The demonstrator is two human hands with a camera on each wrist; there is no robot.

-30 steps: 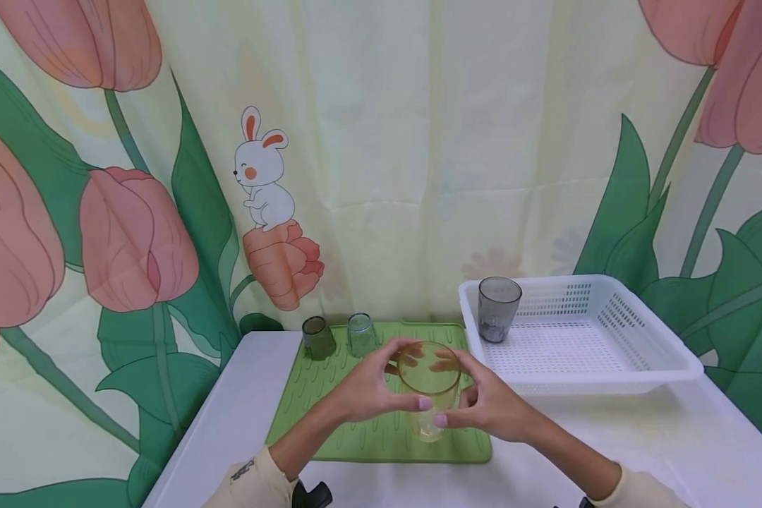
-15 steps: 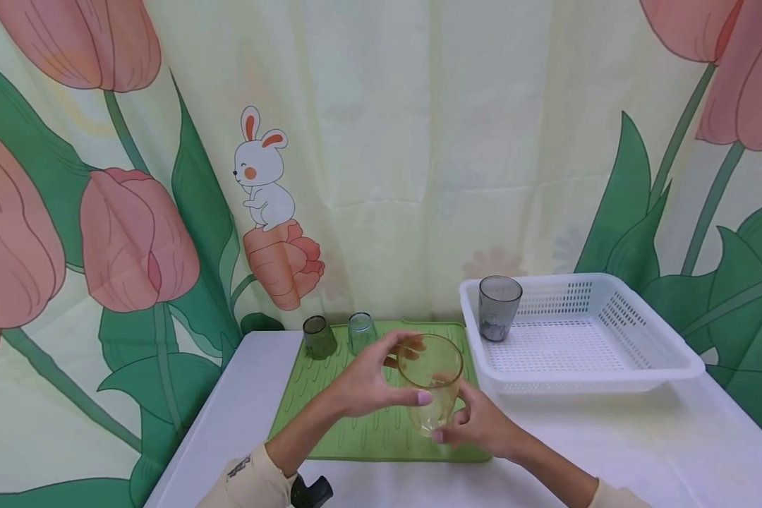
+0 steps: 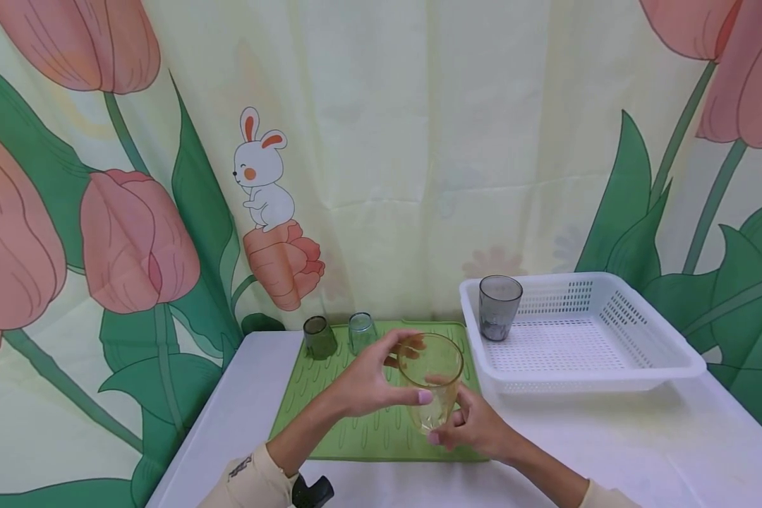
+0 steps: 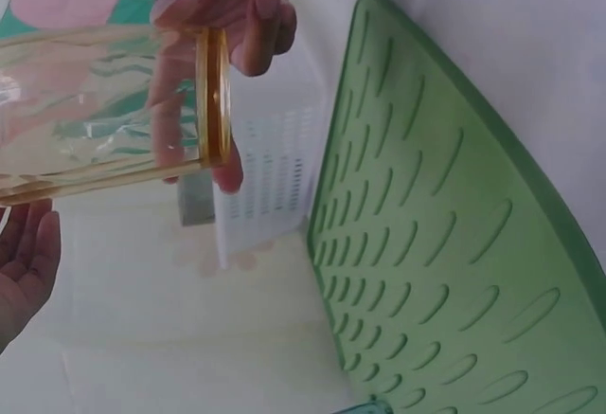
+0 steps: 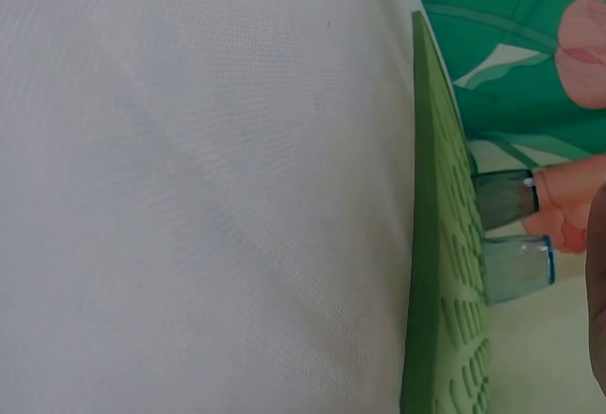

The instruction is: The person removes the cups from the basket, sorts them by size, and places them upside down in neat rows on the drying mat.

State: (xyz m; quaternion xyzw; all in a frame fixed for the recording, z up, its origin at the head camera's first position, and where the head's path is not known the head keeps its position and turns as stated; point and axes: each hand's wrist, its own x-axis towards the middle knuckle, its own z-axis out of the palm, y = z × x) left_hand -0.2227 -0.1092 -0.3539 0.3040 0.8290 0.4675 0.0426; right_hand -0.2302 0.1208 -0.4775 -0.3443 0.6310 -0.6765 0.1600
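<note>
A clear yellow drinking glass (image 3: 433, 367) is held upright, rim up, above the green mat (image 3: 362, 430). My left hand (image 3: 371, 377) grips it near the rim from the left, thumb in front and fingers behind. Lower down, my right hand (image 3: 473, 423) holds the glass near its base from the right. The left wrist view has the glass (image 4: 104, 111) lying sideways across the picture, with the right hand's fingers (image 4: 260, 30) around its base end. Only a sliver of the right hand (image 5: 597, 291) shows in the right wrist view.
Two small glasses, one dark green (image 3: 319, 339) and one bluish (image 3: 361, 334), stand at the mat's back left. A white perforated basket (image 3: 597, 377) sits right of the mat, with a grey glass (image 3: 499, 310) in its left end. A printed curtain (image 3: 381, 141) hangs behind the table.
My right hand has moved down from the glass's side to near its base. The glass has risen slightly and leans a little differently; my left hand has kept its grip near the rim.
</note>
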